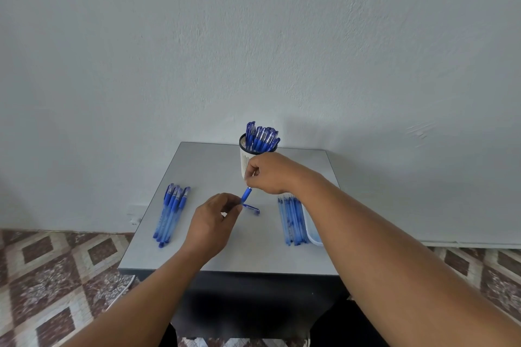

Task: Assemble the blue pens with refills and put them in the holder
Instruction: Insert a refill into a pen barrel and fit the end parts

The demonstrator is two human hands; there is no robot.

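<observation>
Both hands are working over the middle of the grey bench [214, 256]: the left hand [212, 222] is pinching the lower end of a blue pen barrel [245, 195], fingers curled round it so most of the barrel is hiding inside the grasp, only the blue grip section poking out up and to the right. The right hand [269, 173] is hovering just above that tip, thumb and fingers pinching something thin at the barrel's mouth; whether that is a refill is too small to tell. Just right of the left hand's fingertips, a pen cap [251, 209] is lying on the bench. Behind the right hand, the white holder [244, 159] is standing with a crowd of finished pens [262, 138], its lower right side blocked by the knuckles. Well left of the left hand, a bundle of unassembled pens [170, 214] is lying. Under the right forearm, loose refills [291, 220] are lying beside a pale tray [314, 234], the tray largely covered by the arm.
</observation>
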